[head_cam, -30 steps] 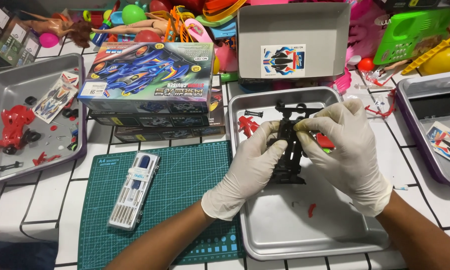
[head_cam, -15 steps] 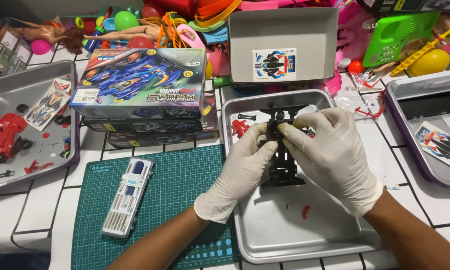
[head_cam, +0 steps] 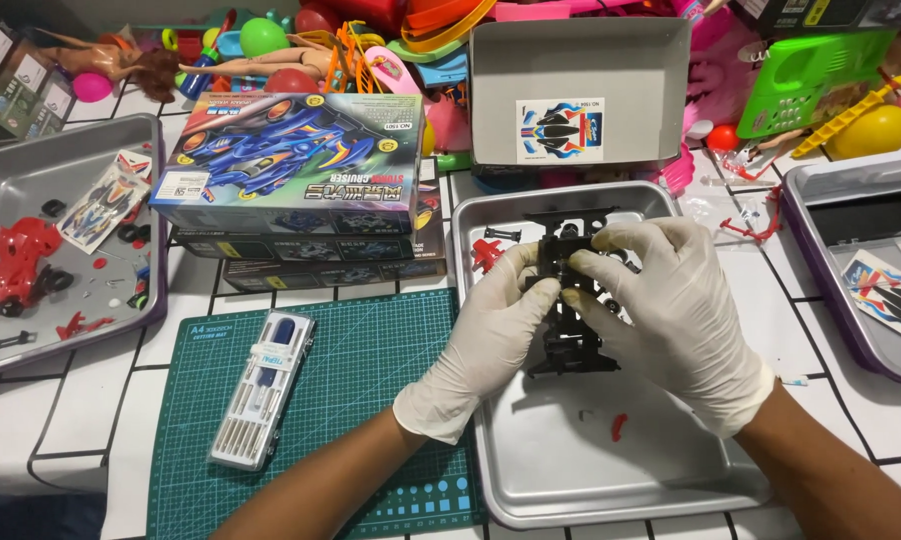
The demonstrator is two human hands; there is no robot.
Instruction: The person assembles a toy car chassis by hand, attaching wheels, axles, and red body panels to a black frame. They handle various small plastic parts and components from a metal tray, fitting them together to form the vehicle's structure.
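Head view: I see both gloved hands meeting over the steel tray (head_cam: 531, 500) at bench centre. The black toy-car chassis (head_cam: 569, 330) sits between them, held just above the tray floor, its long axis running away from me, front end toward the open grey box (head_cam: 581, 60). My left hand (head_cam: 491, 335) is closed on the chassis from its left flank; my right hand (head_cam: 671, 300) is clamped on it from the right, fingertips (head_cam: 576, 280) pinching near the upper middle. Neither hand is nearer; both are touching it.

Around: red parts (head_cam: 488, 250) in the tray's far left corner, a red scrap (head_cam: 618, 427) nearer me. Screwdriver set (head_cam: 263, 388) on the green cutting mat (head_cam: 371, 360), well left. Stacked kit boxes (head_cam: 296, 165) beyond the mat. Nothing obstructs the hands.
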